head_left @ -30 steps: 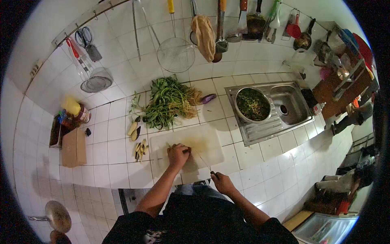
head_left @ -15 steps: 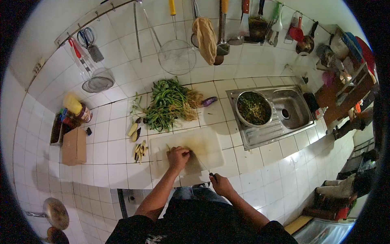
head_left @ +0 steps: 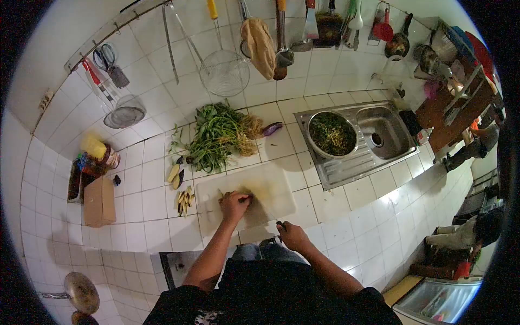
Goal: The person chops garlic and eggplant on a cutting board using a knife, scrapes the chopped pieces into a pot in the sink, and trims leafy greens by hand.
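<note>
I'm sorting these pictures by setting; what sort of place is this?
Most likely a kitchen: a steel sink is set in a tiled counter, a wire strainer hangs above, and the right hand holds a knife at a cutting board.

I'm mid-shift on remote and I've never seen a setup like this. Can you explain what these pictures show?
There's no machine here: a person works bare-handed, and one head-worn camera looks forward and down, so you see roughly what they see. The right hand grips a knife. The left hand is curled over the cutting board; what lies under its fingers is mostly hidden. On the tiled counter lie leafy greens, a purple eggplant and pale cut strips. To the right, a bowl of chopped greens sits on the metal sink's drainboard.
</note>
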`<action>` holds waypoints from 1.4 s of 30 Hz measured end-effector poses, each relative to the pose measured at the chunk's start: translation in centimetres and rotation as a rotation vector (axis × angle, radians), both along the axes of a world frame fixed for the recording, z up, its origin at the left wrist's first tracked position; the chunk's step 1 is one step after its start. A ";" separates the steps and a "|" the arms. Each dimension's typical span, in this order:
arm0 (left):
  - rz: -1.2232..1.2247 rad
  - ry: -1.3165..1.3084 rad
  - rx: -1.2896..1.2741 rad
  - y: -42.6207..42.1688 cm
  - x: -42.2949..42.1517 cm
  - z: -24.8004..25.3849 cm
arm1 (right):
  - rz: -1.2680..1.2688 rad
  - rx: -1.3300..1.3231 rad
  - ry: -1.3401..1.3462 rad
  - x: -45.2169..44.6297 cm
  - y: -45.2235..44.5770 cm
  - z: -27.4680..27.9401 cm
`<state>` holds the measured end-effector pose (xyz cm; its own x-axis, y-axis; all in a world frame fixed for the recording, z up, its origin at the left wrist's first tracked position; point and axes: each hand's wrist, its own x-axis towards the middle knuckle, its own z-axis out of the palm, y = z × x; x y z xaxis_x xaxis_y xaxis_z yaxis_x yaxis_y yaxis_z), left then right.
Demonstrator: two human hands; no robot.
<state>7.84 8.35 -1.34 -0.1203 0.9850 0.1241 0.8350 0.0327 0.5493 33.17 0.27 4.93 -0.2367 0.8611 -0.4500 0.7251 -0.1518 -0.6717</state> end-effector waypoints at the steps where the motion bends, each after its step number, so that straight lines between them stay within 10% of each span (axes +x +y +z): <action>1: -0.005 -0.013 0.001 -0.1 0.1 0.2 | 0.044 0.070 0.035 0.5 -0.4 0.6; 42: 0.052 0.007 0.044 -0.7 0.6 -0.1 | 0.096 0.083 0.083 0.2 -1.2 1.2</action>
<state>8.44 7.66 -1.42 -0.1696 0.9711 0.1680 0.8368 0.0518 0.5451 33.34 -0.93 6.13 -0.3532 0.8660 -0.3540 0.6751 -0.0260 -0.7372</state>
